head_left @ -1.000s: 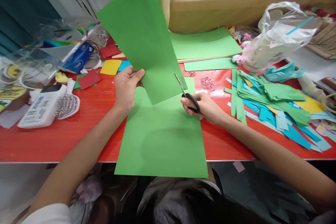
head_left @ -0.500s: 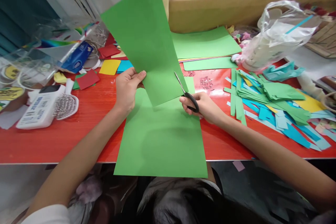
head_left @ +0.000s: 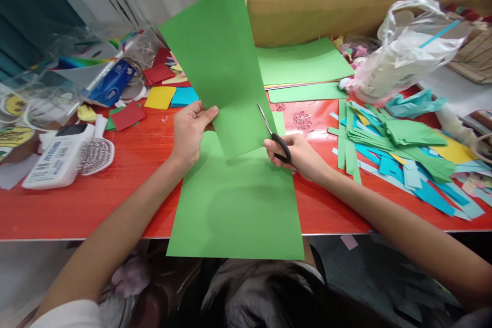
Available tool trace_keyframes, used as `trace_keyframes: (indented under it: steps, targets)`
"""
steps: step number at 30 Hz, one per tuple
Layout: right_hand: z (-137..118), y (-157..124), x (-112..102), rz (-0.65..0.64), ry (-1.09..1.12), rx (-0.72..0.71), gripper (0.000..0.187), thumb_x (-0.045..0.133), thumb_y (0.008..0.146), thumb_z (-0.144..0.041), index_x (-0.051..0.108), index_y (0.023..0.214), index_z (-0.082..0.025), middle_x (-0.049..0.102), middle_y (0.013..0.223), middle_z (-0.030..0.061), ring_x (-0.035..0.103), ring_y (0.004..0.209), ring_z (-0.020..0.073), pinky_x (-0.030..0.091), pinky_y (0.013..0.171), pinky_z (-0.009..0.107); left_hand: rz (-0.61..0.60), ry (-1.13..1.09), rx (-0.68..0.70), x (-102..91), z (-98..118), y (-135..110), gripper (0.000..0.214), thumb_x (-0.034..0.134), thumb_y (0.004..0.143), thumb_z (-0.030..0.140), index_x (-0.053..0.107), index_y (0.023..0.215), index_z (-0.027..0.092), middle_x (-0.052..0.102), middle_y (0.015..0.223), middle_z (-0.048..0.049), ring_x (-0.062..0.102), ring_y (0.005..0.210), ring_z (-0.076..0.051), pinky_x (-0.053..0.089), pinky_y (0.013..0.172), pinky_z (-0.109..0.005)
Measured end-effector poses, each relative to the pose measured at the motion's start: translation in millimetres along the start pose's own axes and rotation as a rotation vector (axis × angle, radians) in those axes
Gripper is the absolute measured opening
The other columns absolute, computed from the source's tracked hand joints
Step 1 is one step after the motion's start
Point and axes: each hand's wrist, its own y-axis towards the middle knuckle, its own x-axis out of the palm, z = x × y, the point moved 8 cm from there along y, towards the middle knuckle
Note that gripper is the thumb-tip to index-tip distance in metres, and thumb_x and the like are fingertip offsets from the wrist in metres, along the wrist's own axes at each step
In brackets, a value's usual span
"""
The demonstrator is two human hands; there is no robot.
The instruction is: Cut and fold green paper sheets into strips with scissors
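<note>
My left hand [head_left: 190, 130] pinches the lower left edge of a green paper sheet [head_left: 226, 66], which stands up tilted above the table. In my right hand [head_left: 294, 154] is a pair of scissors [head_left: 282, 147] with black handles. Their blades point up and lie across the sheet's lower right edge; I cannot tell how far they are parted. Beneath both hands a second green sheet [head_left: 238, 215] lies flat, its near end reaching past the table's front edge.
More green sheets [head_left: 303, 64] are stacked at the back. Cut green and blue strips [head_left: 400, 148] pile up on the right, near a plastic bag with a cup [head_left: 395, 61]. On the left lie a hairbrush [head_left: 98, 156], a white bottle [head_left: 57, 156] and coloured paper squares [head_left: 159, 97].
The raised green sheet has shifted slightly right and down, its top moving the most. My left hand has moved a little right with it. My right hand and the scissors have barely moved.
</note>
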Motion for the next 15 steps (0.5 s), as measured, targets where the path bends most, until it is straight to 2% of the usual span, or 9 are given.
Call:
trace_keyframes:
  steps: [8,15]
  targets:
    - [0.1,0.6,-0.6,-0.001,0.025,0.000,0.052,0.059,0.074,-0.063,0.052,0.057,-0.015,0.049,0.049,-0.0009,0.030,0.037,0.0029,0.017,0.035,0.022,-0.010,0.015,-0.018,1.4,-3.6,-0.6,0.016,0.070,0.072,0.035,0.063,0.073,0.021,0.062,0.069,-0.0008,0.059,0.063,-0.014,0.043,0.052,-0.027]
    - [-2.7,-0.5,-0.3,0.008,0.023,-0.009,0.053,0.059,0.074,-0.063,0.050,0.055,-0.015,0.048,0.049,-0.0012,0.031,0.037,0.0026,0.019,0.034,0.021,-0.009,0.037,-0.017,2.0,-4.1,-0.7,0.018,0.072,0.070,0.035,0.062,0.065,0.020,0.059,0.064,0.0000,0.053,0.057,-0.011,0.042,0.048,-0.024]
